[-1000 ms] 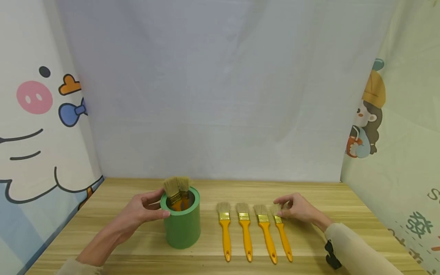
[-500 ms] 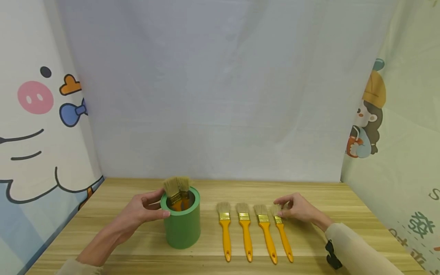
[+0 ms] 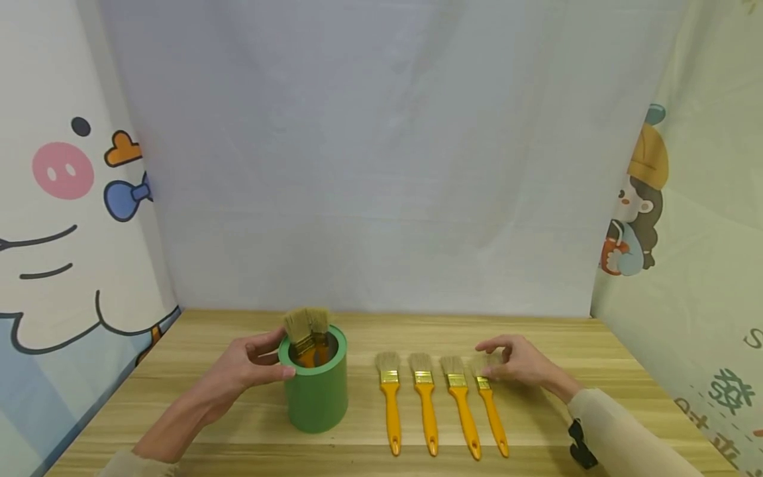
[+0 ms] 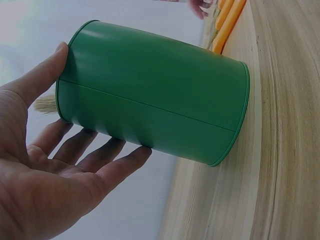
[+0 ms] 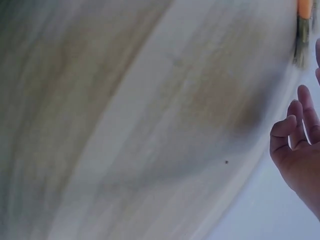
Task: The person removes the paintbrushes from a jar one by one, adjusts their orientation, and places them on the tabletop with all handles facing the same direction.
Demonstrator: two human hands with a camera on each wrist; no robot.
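A green can stands upright on the table, with paintbrushes in it, bristles up. My left hand holds the can near its top, thumb at the rim. In the left wrist view, the other fingers lie along the can's side. Right of the can, several yellow-handled paintbrushes lie in a row, bristles away from me. My right hand is at the bristle end of the rightmost, narrowest paintbrush, its thumb overlapping the bristles. The right wrist view shows that hand's fingers loosely bent, gripping nothing.
The other paintbrushes in the row lie between the can and the rightmost one. A pale curtain hangs behind the wooden table. Printed cloths hang at the left and the right.
My right hand has shifted very slightly to the right. My left hand, the can and the paintbrushes stay where they were.
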